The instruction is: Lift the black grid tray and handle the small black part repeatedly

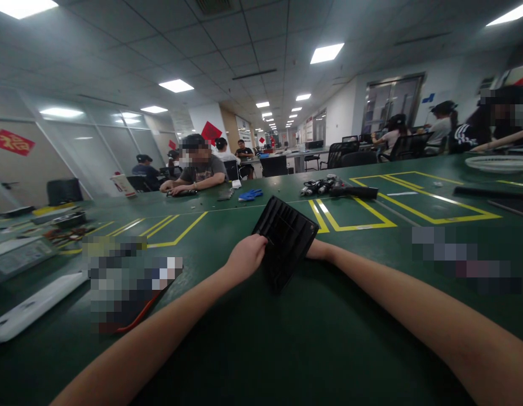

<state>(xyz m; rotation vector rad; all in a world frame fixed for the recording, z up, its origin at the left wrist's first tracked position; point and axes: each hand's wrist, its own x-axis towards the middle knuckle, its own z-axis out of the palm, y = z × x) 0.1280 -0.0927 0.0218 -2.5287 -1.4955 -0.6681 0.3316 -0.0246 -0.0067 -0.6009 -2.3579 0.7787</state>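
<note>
A black plastic tray (287, 239) with ribbed slots is tilted up above the green table, its slotted face towards me. My left hand (248, 255) is closed, fingertips pinched together at the tray's left side. Whether a small piece is also between those fingertips, I cannot tell. From the right, my right hand (318, 249) reaches behind the tray and holds it there. The tray hides most of its fingers.
On the green table (329, 349), a phone-like slab with an orange edge (137, 313) and a white flat device (37, 307) lie left. Beyond the tray are blue gloves (250, 195), bundled black cables (320, 186) and a black cylinder (354, 192). A person (202, 169) sits across.
</note>
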